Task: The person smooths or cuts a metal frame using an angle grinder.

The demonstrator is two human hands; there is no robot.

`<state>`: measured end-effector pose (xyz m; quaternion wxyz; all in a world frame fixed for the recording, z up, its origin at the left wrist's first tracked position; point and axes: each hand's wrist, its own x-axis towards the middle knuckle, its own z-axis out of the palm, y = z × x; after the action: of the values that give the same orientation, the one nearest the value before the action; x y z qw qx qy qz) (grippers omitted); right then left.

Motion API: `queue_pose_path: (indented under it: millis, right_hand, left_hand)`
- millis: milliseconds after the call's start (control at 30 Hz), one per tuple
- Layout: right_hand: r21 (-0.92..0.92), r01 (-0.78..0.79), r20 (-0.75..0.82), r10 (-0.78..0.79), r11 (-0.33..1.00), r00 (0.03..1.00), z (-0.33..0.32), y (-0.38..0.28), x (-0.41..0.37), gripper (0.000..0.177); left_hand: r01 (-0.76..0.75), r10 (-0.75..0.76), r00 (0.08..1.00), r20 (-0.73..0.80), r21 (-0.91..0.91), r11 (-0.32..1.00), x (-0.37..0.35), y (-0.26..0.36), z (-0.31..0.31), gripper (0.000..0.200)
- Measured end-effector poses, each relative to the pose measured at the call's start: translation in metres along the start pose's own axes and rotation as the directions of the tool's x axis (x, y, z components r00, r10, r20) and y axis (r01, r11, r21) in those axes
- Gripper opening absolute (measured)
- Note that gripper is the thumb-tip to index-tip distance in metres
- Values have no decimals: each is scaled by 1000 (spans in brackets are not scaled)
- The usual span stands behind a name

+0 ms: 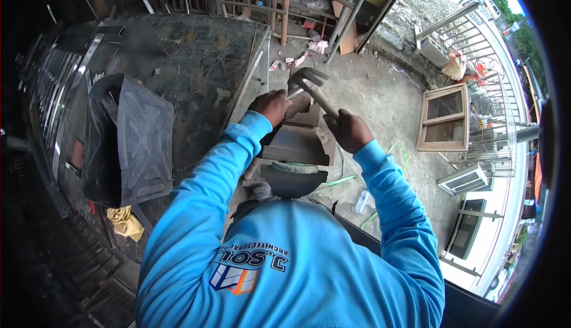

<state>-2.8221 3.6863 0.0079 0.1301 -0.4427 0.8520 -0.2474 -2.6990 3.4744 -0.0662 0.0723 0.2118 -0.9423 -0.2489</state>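
Observation:
My right hand (352,132) is closed round the pale handle of a hammer (323,102). The hammer's dark head, blurred, is beside my left hand (269,107), over a short bright metal piece (295,93). My left fingers are closed on that piece, which looks like a narrow bar; its lower end is hidden. Under and between both hands stands a brownish metal workpiece or stand (297,140) with stepped edges. Nearer my body is a dark half-round part (292,180) with a pale rim.
A dark metal-topped table (196,48) stands at left, bearing a black bin (146,143) on its side. A yellow cloth (125,223) lies near the bin. On the concrete floor at right are a wooden-framed window (445,117), a plastic bottle (361,201) and green strapping (342,181).

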Motion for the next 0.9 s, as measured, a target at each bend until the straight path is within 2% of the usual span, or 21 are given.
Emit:
queue_pose_path:
  millis: [100, 200, 300, 367, 400, 433, 533, 567, 667, 700, 733, 800, 867, 900]
  right_hand:
    - [58, 24, -26, -22, 998, 999, -34, -14, -4, 44]
    - [115, 20, -161, -1, 993, 987, -61, -47, -12, 46]
    - [282, 24, -258, 52, 959, 965, -32, -34, -6, 45]
    - [92, -48, -109, 58, 995, 992, 1, 14, 6, 47]
    - [-18, -59, -13, 59, 998, 998, -4, 10, 10, 49]
    - [18, -105, -31, 105, 994, 994, -14, 8, 8, 51]
    - [98, -21, -167, 38, 995, 985, -44, -12, 6, 46]
    - [146, -33, -216, 64, 989, 974, -43, -16, 6, 45]
    - [233, -75, -238, 131, 970, 962, -21, -7, 7, 46]
    - [174, -61, -218, 99, 983, 971, -1, 16, 9, 45]
    - [56, -88, -94, 93, 995, 991, 2, 25, 11, 45]
    - [44, -60, -165, 66, 997, 984, -5, 28, 9, 40]
    - [143, -116, -184, 141, 983, 973, -32, -3, 7, 44]
    - [174, -85, -214, 122, 981, 969, -32, -7, 6, 44]
  left_hand:
    - [51, -47, 997, 59, -61, 997, 5, -5, -1, 36]
    - [49, -35, 996, 80, -184, 982, 1, -15, 4, 35]
    - [42, -24, 995, 95, -198, 979, 2, -17, -2, 33]
    - [26, -12, 997, 76, -189, 982, 1, -17, 0, 33]
    - [20, -8, 998, 64, -187, 982, 1, -17, 0, 34]
    - [15, -3, 998, 67, -182, 983, 3, -18, -1, 34]
    - [44, -24, 994, 106, -185, 982, -1, -20, 3, 34]
    - [56, -32, 990, 134, -181, 982, 1, -20, -1, 34]
    - [48, -18, 989, 146, -204, 978, 6, -22, -3, 36]
    - [27, -3, 993, 118, -206, 978, 5, -24, 0, 37]
    - [8, 11, 996, 88, -209, 978, 5, -24, 1, 38]
    - [-6, 24, 996, 85, -209, 978, 6, -28, 2, 38]
    - [23, 1, 994, 110, -217, 976, 3, -28, 3, 38]
    - [43, -12, 990, 143, -214, 976, 3, -25, -1, 39]
